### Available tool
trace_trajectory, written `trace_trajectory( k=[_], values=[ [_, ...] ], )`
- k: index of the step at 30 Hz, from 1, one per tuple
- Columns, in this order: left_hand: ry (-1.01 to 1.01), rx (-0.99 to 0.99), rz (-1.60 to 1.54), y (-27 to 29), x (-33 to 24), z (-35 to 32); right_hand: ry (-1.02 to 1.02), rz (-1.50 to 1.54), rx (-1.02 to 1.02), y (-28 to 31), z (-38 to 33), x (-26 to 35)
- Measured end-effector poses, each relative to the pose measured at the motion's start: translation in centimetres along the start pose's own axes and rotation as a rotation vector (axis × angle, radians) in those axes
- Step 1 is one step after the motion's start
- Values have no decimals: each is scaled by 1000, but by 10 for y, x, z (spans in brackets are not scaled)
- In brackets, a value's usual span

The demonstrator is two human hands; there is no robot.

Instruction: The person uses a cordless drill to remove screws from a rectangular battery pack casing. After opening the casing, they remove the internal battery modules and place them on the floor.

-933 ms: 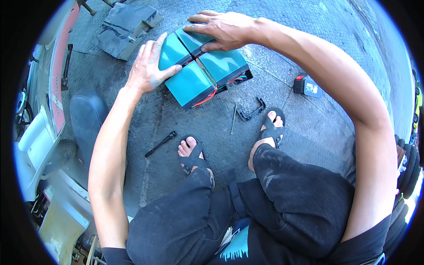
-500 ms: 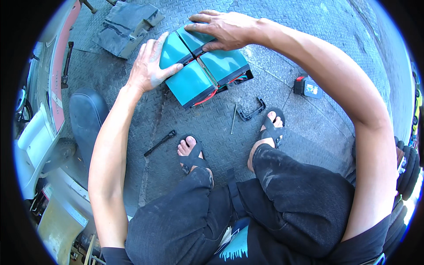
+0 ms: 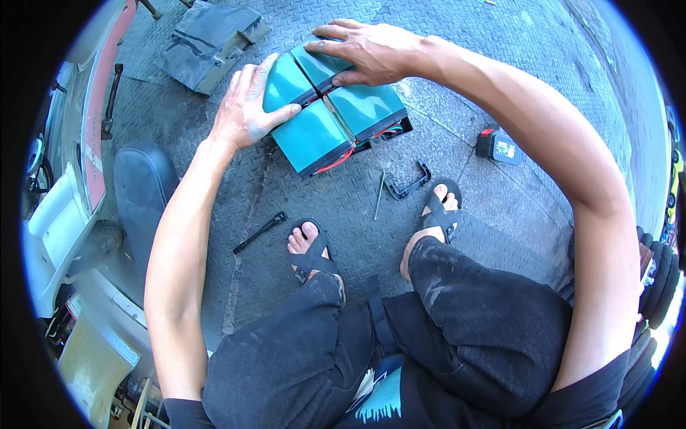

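A block of several teal-wrapped batteries [image 3: 311, 136] with black edges sits on the patterned metal floor, in front of my feet. Red and green wires run along its near right side. My left hand [image 3: 246, 107] grips the left side, thumb on the top and fingers along the far left edge. From the far right, my right hand [image 3: 371, 53] holds the far battery, its thumb by the seam where the batteries meet. What lies under the block is hidden.
Between block and feet lie a black bracket-like handle [image 3: 409, 187], a long bolt [image 3: 379, 195] and a black socket wrench [image 3: 259, 232]. A power-tool battery [image 3: 498, 146] stands at right. Far left are a grey box-like cover [image 3: 207, 46] and a black vehicle seat [image 3: 145, 186].
The whole view has shifted slightly. Both hands keep the same hold on the battery block, which appears a little farther right.
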State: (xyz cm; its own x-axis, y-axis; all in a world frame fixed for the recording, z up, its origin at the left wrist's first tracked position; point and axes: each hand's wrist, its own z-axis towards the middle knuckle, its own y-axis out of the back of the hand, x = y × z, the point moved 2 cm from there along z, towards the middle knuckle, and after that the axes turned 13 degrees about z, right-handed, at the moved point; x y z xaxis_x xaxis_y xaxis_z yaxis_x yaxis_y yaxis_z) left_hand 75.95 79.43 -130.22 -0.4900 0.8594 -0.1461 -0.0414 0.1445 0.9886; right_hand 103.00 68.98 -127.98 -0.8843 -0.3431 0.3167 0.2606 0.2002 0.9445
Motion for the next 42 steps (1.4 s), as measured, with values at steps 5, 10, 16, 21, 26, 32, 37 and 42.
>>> trace_trajectory(
  k=[5,10,16,21,26,32,37,42],
  values=[
    [-11,-14,-3,0,0,0,-6,-18,-3,0,0,1],
    [-3,-15,13,-2,1,0,-8,-14,-5,-1,-1,0],
    [-3,-21,3,-2,2,0,48,6,-87,-4,-3,-1],
    [0,-23,-21,0,0,0,39,-14,-53,-2,-2,-1],
    [10,-18,-16,3,-2,0,62,60,-59,3,-3,-1],
    [22,-24,-22,6,-2,-1,68,96,-44,7,-2,-3],
    [20,-3,-28,8,0,-2,68,191,-8,21,-4,2],
    [2,-33,-70,11,1,-4,36,214,27,32,-2,11]
  ],
)
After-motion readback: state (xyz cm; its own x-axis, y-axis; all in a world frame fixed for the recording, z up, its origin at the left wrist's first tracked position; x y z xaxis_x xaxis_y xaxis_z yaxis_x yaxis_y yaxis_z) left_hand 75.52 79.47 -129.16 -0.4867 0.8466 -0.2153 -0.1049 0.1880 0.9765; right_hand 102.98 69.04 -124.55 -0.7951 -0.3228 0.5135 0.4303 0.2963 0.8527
